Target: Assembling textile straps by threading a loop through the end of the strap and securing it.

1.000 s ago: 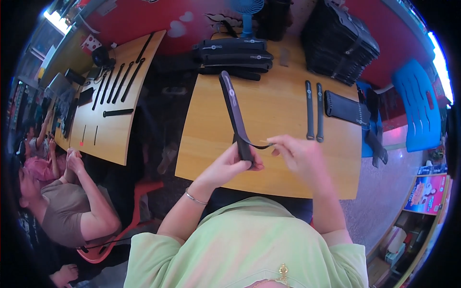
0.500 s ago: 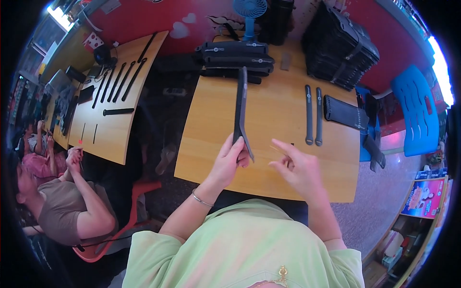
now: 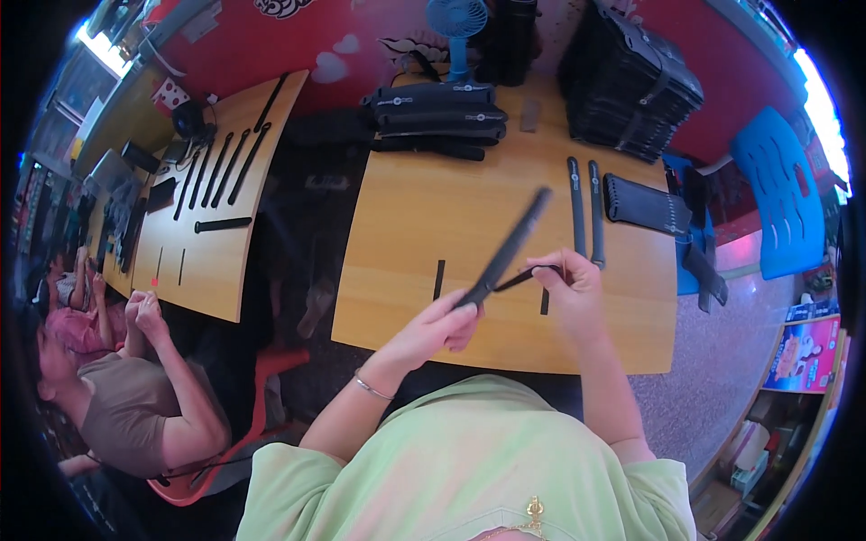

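My left hand (image 3: 435, 332) is closed around a long dark flat strap (image 3: 514, 248), which tilts up and to the right over the table. A narrow black end piece (image 3: 518, 279) runs from near my left fingers to my right hand (image 3: 575, 293), which pinches its tip. Whether that piece is the strap's own tail or a separate strip, I cannot tell. Two short black strips lie on the wooden table (image 3: 388, 225): one strip (image 3: 439, 279) by my left hand, another strip (image 3: 545, 302) beside my right fingers. Two dark straps with rounded ends, a strap (image 3: 577, 207) and its neighbour (image 3: 596, 203), lie side by side beyond my right hand.
A banded dark bundle (image 3: 645, 206) lies at the table's right. Behind stand a tall black stack (image 3: 627, 86), a pile of dark straps (image 3: 437, 113) and a blue fan (image 3: 458, 36). A blue chair (image 3: 776, 194) is right; a seated person (image 3: 135, 397) works at another table leftward.
The strap in my left hand has swung from nearly upright to a rightward tilt. My right hand, apart from it before, now pinches the black end piece. The view has shifted slightly.
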The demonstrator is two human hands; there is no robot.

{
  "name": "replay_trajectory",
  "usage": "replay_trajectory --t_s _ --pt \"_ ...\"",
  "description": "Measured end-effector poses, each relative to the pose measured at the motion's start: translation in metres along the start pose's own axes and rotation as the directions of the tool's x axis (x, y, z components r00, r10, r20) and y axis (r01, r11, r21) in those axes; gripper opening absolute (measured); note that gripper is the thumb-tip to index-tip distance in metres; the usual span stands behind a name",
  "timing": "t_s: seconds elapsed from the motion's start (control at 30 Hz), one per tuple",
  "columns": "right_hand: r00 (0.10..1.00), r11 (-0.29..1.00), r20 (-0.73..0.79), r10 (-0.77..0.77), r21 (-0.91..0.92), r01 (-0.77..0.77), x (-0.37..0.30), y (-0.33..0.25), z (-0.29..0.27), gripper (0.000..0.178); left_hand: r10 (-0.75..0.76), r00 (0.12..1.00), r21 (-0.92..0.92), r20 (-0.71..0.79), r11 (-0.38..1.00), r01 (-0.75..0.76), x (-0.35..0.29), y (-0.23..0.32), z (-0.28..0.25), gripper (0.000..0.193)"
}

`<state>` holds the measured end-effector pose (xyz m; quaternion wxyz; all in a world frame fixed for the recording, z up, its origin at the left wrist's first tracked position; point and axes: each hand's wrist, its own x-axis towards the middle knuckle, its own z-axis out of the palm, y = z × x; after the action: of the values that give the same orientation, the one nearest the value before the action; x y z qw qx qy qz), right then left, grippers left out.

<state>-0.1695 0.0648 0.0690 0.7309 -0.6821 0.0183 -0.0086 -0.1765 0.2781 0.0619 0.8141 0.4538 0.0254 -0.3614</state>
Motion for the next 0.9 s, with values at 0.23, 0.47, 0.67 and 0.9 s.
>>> replay_trajectory --t_s 0.23,0.47,0.67,0.9 --pt "0.996 1.000 -0.089 -0.018 0.002 0.019 0.018 -0.001 -0.039 0.007 -0.247 0.950 0.288 0.189 0.939 0.187 -0.028 0.022 -0.051 0.012" --pt "0.962 0.996 -0.260 -0.089 -0.013 0.088 0.036 -0.023 -0.083 0.008 -0.272 0.947 0.416 0.170 0.891 0.181 -0.062 0.031 -0.105 0.013" --pt "0.834 0.940 -0.435 -0.340 -0.143 0.309 0.052 -0.044 -0.109 0.010 -0.071 0.997 0.272 -0.011 0.960 0.071 -0.079 0.030 -0.132 0.019" --pt "0.863 0.693 -0.184 -0.471 -0.682 0.232 0.058 -0.016 -0.061 0.015 0.121 0.989 -0.161 0.084 0.981 -0.106 -0.032 0.014 -0.097 0.033"
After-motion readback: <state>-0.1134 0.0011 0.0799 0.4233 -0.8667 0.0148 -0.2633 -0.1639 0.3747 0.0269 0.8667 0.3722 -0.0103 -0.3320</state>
